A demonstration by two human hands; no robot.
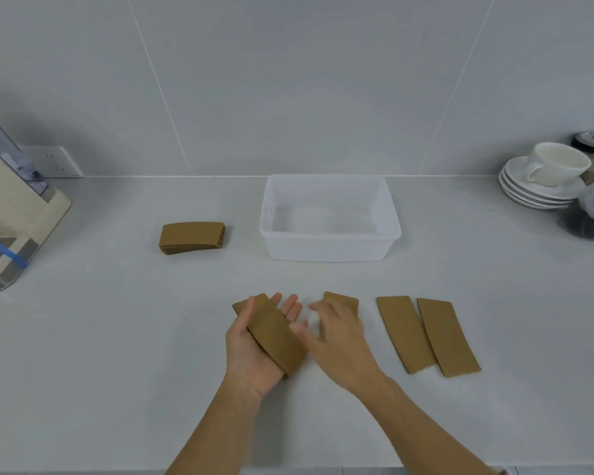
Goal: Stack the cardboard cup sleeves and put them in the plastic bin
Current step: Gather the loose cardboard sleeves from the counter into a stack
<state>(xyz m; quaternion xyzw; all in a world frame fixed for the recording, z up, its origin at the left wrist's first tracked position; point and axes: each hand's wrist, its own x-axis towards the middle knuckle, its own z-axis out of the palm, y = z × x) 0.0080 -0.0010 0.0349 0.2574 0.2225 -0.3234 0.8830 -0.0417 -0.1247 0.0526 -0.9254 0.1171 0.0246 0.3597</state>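
Sleeves stack (275, 334) lies in left hand (254, 344), fingers cupped round it. Next sleeve (342, 301) lies on bench under right hand (340, 332), long axis fore-aft; fingers blurred, can't tell grip. Bin (330, 248) beyond.

The cup sleeves (426, 334) are looking like matt brown cardboard, the bin (330, 250) like frosted translucent plastic. The surface (117, 337) is appearing smooth, pale and matt; the cup (556, 164) is showing glossy white ceramic.
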